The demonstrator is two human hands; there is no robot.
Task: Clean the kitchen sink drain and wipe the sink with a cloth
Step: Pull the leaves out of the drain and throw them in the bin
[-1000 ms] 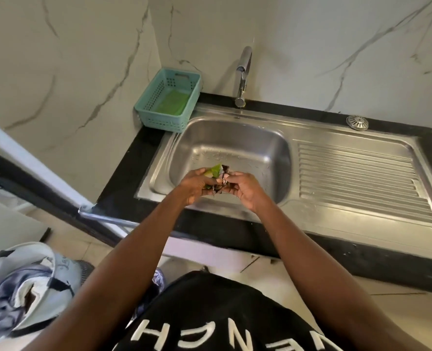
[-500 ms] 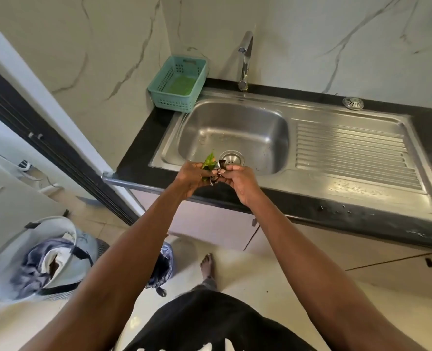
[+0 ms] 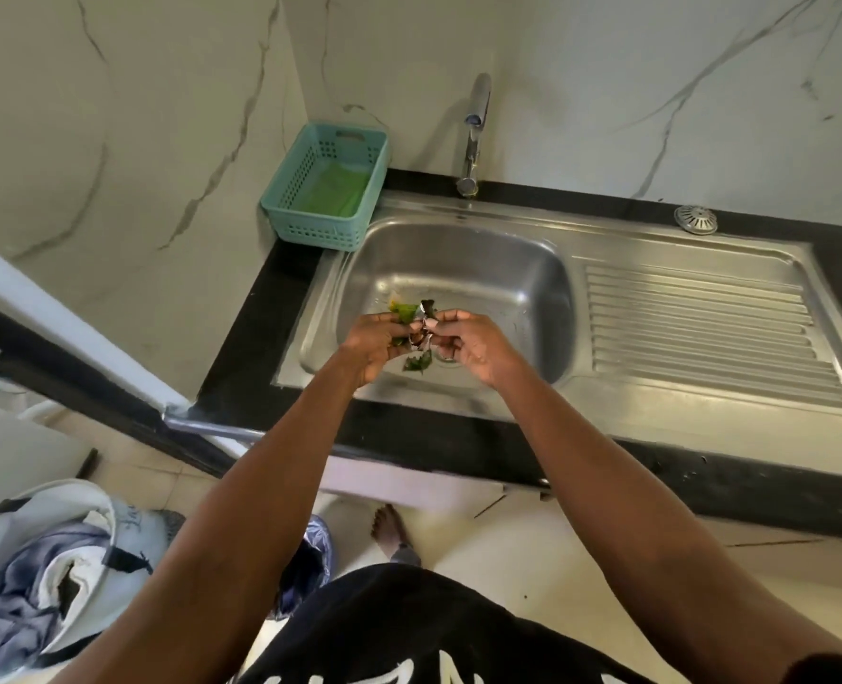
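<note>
Steel sink — 2 hands pinch leafy scraps above it.

A single head-worn camera looks forward and steeply down from standing height, facing the corner wall. The sink sits mid-frame on the counter, both forearms reach in from the bottom edge, and the floor shows below, close under the wearer.

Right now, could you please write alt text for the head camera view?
Both hands, left hand and right hand, hold leafy green scraps over the steel sink. A teal basket stands left of the tap.
</note>
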